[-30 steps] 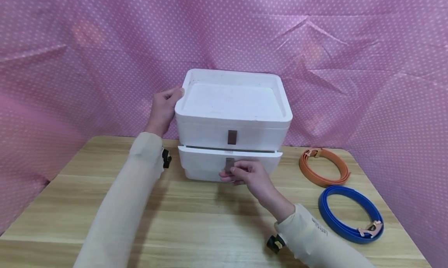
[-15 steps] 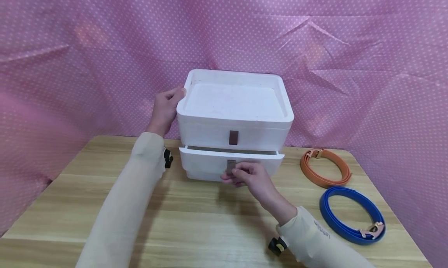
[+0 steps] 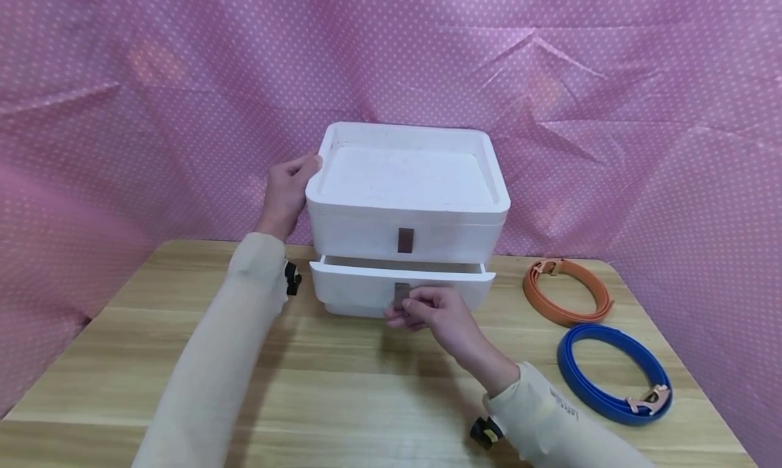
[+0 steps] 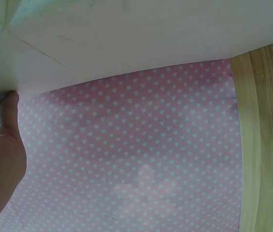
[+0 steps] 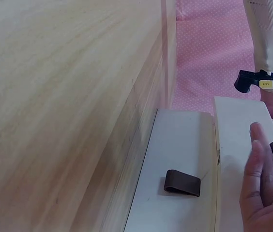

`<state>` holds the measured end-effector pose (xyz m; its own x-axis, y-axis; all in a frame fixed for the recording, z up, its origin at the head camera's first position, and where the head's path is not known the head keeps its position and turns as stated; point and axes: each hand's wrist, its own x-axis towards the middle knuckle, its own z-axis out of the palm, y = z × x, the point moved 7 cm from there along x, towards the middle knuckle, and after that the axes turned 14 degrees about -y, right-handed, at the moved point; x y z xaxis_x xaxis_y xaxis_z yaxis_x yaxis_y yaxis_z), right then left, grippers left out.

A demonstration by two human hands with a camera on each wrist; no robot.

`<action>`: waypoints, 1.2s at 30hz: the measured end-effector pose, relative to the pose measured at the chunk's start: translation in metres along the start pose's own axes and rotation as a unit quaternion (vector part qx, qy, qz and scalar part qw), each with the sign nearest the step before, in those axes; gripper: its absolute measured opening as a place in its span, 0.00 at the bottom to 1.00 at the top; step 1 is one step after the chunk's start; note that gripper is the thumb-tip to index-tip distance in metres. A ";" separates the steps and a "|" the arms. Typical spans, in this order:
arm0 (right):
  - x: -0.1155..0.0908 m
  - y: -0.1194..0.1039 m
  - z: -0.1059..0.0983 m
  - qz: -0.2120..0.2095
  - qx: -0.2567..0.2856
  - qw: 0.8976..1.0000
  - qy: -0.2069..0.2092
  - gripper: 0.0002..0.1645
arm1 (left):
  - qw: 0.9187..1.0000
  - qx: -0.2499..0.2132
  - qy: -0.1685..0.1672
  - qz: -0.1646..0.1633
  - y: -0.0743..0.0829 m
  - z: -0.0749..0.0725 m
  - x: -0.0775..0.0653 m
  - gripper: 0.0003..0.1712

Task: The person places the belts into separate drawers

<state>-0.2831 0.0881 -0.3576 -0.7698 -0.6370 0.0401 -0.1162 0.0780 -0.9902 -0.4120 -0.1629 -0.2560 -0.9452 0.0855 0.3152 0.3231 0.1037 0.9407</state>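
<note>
A white drawer unit (image 3: 406, 183) with a shallow tray top stands on the wooden table. At the unit's left edge, my left hand (image 3: 284, 193) grips it, thumb over the rim and fingers at the side. My right hand (image 3: 436, 315) pinches the brown pull tab (image 3: 401, 295) of the middle drawer (image 3: 351, 288), which is partly pulled out, a narrow gap showing inside. The drawer above, with its own brown tab (image 3: 406, 240), is closed. In the right wrist view, a lower drawer front (image 5: 175, 145) with another tab (image 5: 182, 182) lies between this drawer and the table.
To the right on the table (image 3: 342, 386) lie a coiled orange belt (image 3: 565, 315) and, nearer, a coiled blue belt (image 3: 586, 386) with a gold-coloured buckle. A pink dotted cloth (image 3: 214, 60) hangs behind the unit and along both sides.
My right hand has drawn the middle drawer slightly farther toward me, and the gap above its front has widened. My left hand keeps its place on the unit's edge.
</note>
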 end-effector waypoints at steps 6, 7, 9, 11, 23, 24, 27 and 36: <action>-0.001 0.001 0.000 0.009 -0.014 1.000 0.000 0.12 | 1.000 -0.002 0.001 -0.005 0.000 0.000 -0.001 0.24; -0.001 0.001 0.000 0.010 -0.015 1.000 0.000 0.12 | 1.000 -0.003 0.001 -0.006 0.000 0.000 -0.001 0.24; -0.001 0.001 0.001 0.011 -0.015 1.000 -0.002 0.12 | 1.000 -0.004 0.000 -0.007 0.000 0.000 -0.001 0.25; -0.001 0.001 0.001 0.012 -0.014 1.000 -0.002 0.11 | 1.000 -0.004 0.001 -0.007 0.000 -0.001 -0.002 0.25; -0.004 0.000 0.003 0.021 -0.012 1.000 0.004 0.11 | 1.000 -0.001 0.004 -0.007 -0.001 -0.002 -0.001 0.26; -0.004 0.000 0.003 0.020 -0.011 1.000 0.002 0.11 | 1.000 -0.001 0.005 -0.008 0.000 -0.003 -0.001 0.26; -0.005 -0.001 0.004 0.021 -0.008 1.000 -0.001 0.12 | 1.000 0.001 0.004 -0.012 0.000 -0.003 -0.002 0.26; -0.008 0.000 0.006 0.003 -0.003 1.000 -0.007 0.11 | 1.000 -0.004 0.001 -0.024 -0.001 0.000 -0.003 0.27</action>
<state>-0.2732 0.0893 -0.3586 -0.7611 -0.6478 0.0331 -0.1161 0.0859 -0.9895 -0.4093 -0.1629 -0.2575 -0.9595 0.0789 0.2706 0.2777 0.1005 0.9554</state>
